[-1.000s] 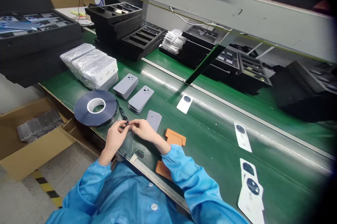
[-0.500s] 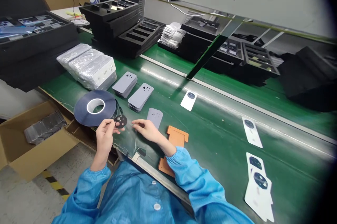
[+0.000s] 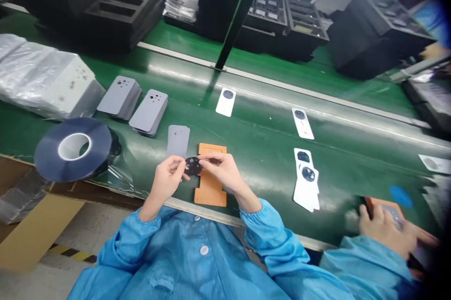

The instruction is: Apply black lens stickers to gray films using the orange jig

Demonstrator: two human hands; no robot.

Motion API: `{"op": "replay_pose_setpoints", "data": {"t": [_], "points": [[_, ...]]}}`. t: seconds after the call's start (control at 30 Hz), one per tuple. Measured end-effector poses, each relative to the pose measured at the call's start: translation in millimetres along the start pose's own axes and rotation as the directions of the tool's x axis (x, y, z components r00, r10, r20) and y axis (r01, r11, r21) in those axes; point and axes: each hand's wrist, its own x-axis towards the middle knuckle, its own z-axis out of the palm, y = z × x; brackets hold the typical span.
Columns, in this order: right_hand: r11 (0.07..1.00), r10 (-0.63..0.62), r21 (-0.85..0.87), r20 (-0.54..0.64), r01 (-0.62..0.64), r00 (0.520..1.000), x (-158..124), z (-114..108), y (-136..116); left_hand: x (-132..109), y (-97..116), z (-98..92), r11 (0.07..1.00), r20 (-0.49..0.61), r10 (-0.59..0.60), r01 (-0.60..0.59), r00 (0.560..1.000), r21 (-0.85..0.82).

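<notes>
Between my hands is a thin black round sticker with several holes (image 3: 193,167). My left hand (image 3: 168,176) pinches its left edge, and my right hand (image 3: 221,168) grips the right edge. Just below it lies an orange fixture plate (image 3: 210,190), partly covered by the sticker and my right hand. A grey phone back panel (image 3: 177,139) rests flat beside the fixture, behind my left hand. To the left sits a large roll of dark tape (image 3: 49,150) on a white core, with clear film trailing from it.
Two stacks of grey panels (image 3: 150,111) stand behind the roll, near plastic-wrapped panels (image 3: 45,79). White panels with dark discs (image 3: 305,192) lie to the right. A co-worker's hand (image 3: 385,232) works at another orange fixture at far right. Black trays (image 3: 116,13) line the back.
My view has turned right, bringing a co-worker's hand into sight. My right hand has closed on the sticker, which has moved from beside the roll to above the orange fixture.
</notes>
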Motion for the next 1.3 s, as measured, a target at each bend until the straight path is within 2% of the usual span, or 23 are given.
{"op": "replay_pose_setpoints", "data": {"t": [0.1, 0.2, 0.3, 0.37, 0.53, 0.77, 1.07, 1.3], "points": [[0.997, -0.016, -0.075, -0.112, 0.008, 0.994, -13.5, -21.4, 13.9, 5.3, -10.1, 17.7, 0.999, 0.095, 0.032, -0.036, 0.995, 0.040], [0.987, -0.033, -0.160, -0.220, -0.003, 0.975, -19.8, -43.3, 27.5, 8.4, -20.2, 27.8, 0.974, 0.083, 0.111, -0.125, 0.990, 0.190], [0.979, -0.043, -0.205, -0.267, -0.013, 0.963, -19.4, -58.9, 37.5, 9.5, -26.2, 32.5, 0.873, 0.056, 0.241, -0.242, 0.969, 0.424], [0.976, -0.053, -0.218, -0.275, -0.009, 0.960, -17.0, -63.0, 40.4, 9.5, -27.6, 34.4, 0.803, 0.095, 0.317, -0.320, 0.944, 0.503], [0.970, -0.078, -0.244, -0.262, 0.012, 0.962, -8.4, -56.9, 39.4, 10.3, -31.0, 39.4, 0.702, 0.192, 0.418, -0.450, 0.888, 0.552], [0.948, -0.115, -0.317, -0.253, 0.030, 0.961, -1.1, -50.3, 41.2, 13.5, -38.1, 43.8, 0.596, 0.241, 0.491, -0.525, 0.837, 0.608], [0.899, -0.167, -0.435, -0.225, 0.055, 0.960, -2.3, -47.0, 41.0, 15.5, -38.4, 45.8, 0.454, 0.317, 0.518, -0.569, 0.795, 0.686], [0.880, -0.196, -0.469, -0.208, 0.078, 0.958, -3.7, -47.0, 40.4, 15.5, -37.4, 47.9, 0.445, 0.321, 0.510, -0.564, 0.798, 0.695]]}}
